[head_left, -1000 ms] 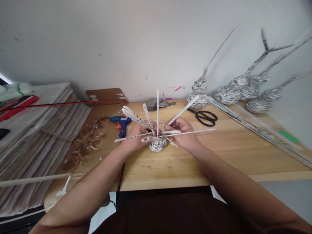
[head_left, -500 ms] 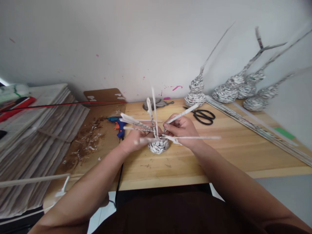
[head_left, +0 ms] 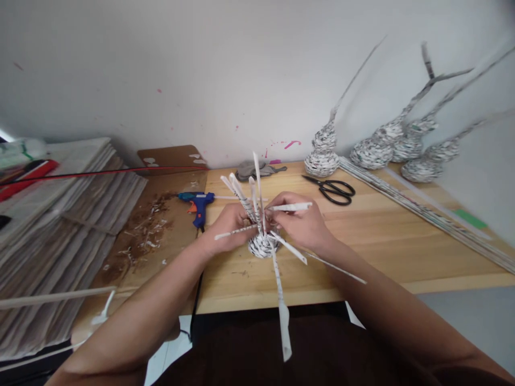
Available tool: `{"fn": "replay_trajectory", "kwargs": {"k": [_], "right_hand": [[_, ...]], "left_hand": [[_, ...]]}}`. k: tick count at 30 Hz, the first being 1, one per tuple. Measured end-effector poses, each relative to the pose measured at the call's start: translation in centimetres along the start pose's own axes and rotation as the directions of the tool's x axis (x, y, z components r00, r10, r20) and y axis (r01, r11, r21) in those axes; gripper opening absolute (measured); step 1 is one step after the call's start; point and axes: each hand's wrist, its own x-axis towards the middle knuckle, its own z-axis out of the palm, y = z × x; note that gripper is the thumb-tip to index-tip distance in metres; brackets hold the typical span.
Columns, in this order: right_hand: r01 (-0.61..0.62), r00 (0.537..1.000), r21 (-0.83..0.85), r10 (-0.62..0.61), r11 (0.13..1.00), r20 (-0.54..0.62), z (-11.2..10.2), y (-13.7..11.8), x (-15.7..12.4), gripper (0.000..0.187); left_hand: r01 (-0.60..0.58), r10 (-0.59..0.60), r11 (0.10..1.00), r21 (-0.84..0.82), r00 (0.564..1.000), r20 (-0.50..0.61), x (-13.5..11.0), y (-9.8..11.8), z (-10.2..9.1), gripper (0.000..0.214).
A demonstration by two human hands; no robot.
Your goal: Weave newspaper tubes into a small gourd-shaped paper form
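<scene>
A small woven newspaper piece (head_left: 260,245) rests on the wooden table (head_left: 386,241) in front of me, with several rolled paper tubes (head_left: 243,195) sticking out of it like spokes. My left hand (head_left: 225,228) grips the piece from its left side, fingers curled around it. My right hand (head_left: 301,222) is closed around one tube (head_left: 292,206) that points right. One long tube (head_left: 281,300) hangs toward me over the table's front edge, another thin one (head_left: 333,267) crosses my right forearm.
Black scissors (head_left: 332,190) lie behind my right hand. A blue glue gun (head_left: 198,204) is left of my left hand. Several finished woven pieces (head_left: 324,155) stand by the wall. Long paper tubes (head_left: 434,220) lie at right, stacked newspapers (head_left: 60,214) at left.
The woven piece has been turned: the long tube that pointed right now hangs toward me, and the tube in my right hand has dropped from slanting up to nearly level.
</scene>
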Motion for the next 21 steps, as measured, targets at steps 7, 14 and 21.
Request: {"fn": "replay_trajectory", "kwargs": {"k": [7,14,21], "right_hand": [[0.184,0.982,-0.114,-0.187,0.976,-0.015,-0.03,-0.4,-0.46,0.01],[0.296,0.955,-0.181,-0.291,0.938,0.052,-0.2,-0.5,-0.57,0.018],[0.077,0.997,-0.059,-0.076,0.995,0.009,0.26,-0.62,-0.62,0.014]], "left_hand": [[0.138,-0.143,0.987,-0.086,0.989,-0.049,0.16,0.12,0.27,0.013],[0.155,-0.159,0.987,-0.047,0.983,-0.094,0.55,0.69,0.49,0.019],[0.162,-0.164,0.986,-0.039,0.984,-0.065,0.48,0.59,0.39,0.016]]}}
